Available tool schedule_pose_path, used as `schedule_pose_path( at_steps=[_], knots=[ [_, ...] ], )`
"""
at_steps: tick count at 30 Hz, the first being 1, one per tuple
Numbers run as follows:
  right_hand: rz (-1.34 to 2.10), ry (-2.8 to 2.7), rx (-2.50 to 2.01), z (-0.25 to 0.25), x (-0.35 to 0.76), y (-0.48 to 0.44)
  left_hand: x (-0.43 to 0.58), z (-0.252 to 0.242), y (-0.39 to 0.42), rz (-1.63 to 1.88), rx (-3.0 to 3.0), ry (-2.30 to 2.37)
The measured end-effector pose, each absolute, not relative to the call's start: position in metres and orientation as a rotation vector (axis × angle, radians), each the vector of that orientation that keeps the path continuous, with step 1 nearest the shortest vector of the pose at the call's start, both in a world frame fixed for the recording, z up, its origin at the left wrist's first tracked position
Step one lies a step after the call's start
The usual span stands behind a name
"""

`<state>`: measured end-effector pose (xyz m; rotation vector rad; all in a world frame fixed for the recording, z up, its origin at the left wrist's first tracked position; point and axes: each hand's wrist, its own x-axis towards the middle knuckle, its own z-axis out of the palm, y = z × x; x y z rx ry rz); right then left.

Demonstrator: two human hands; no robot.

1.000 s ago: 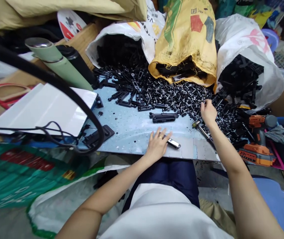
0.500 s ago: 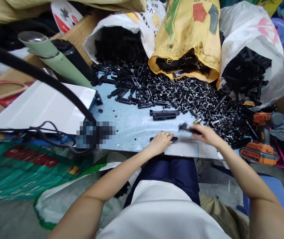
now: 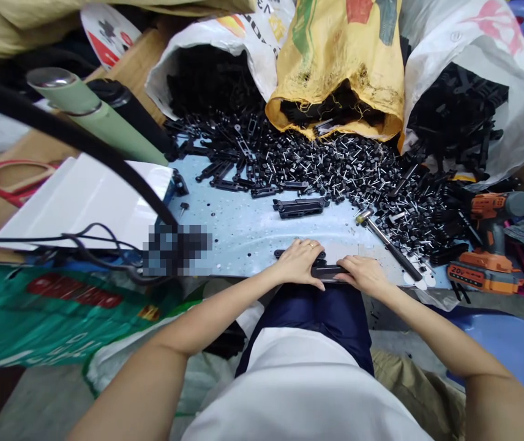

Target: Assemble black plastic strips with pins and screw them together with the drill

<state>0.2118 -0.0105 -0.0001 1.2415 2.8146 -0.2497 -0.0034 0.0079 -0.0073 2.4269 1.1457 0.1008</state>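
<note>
My left hand [image 3: 299,263] and my right hand [image 3: 363,274] meet at the near edge of the pale blue board [image 3: 243,229]. Both close on one long black plastic part [image 3: 329,272] that lies flat between them. A second black part [image 3: 299,207] of the same kind lies alone further back on the board. Behind it spreads a heap of small black pieces with metal pins [image 3: 349,171]. A hammer [image 3: 388,242] lies slantwise just right of my right hand.
Three open sacks stand at the back: a white one [image 3: 216,61], a yellow one [image 3: 340,67] and another white one [image 3: 468,79], all with black parts. An orange cordless drill [image 3: 486,245] lies at the right. A white panel [image 3: 82,202], green flask [image 3: 97,119] and black cable [image 3: 82,147] fill the left.
My right hand left the heap, carried a small black piece toward me, and now rests beside my left hand on the long black part. The left hand barely moved.
</note>
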Motion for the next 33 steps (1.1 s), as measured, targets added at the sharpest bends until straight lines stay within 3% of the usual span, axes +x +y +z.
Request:
schedule_pose_path(
  at_steps=[17,33],
  knots=[
    [-0.254,2.512,1.341,0.009,0.191,-0.018,-0.005,-0.006,0.011,0.119,2.403,1.134],
    [0.009,2.698,1.152,0.039,0.181,-0.008,-0.014,-0.025,0.003,0.556,2.458,1.171]
  ],
)
